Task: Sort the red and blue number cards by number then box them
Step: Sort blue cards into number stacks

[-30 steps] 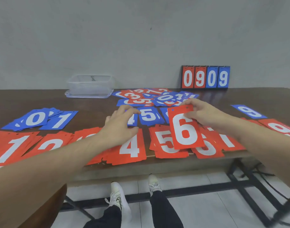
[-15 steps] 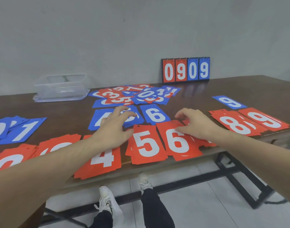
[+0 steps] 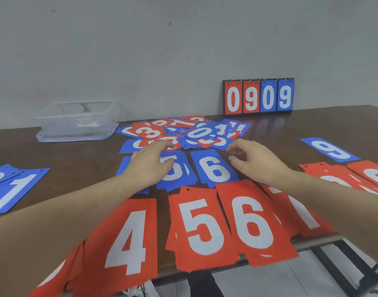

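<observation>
Hands reach forward side by side, both empty with fingers loosely curled: the left hand (image 3: 150,162) hovers over the blue 5 pile (image 3: 176,170), the right hand (image 3: 255,159) just right of the blue 6 card (image 3: 213,168). The unsorted heap (image 3: 183,131) lies straight ahead, just beyond both sets of fingertips, about equally near to each, its cards skewed every way. Sorted red piles line the dark counter (image 3: 312,123) near edge; the clear box (image 3: 76,121) stands far left, a scoreboard (image 3: 258,96) against the grey wall.
</observation>
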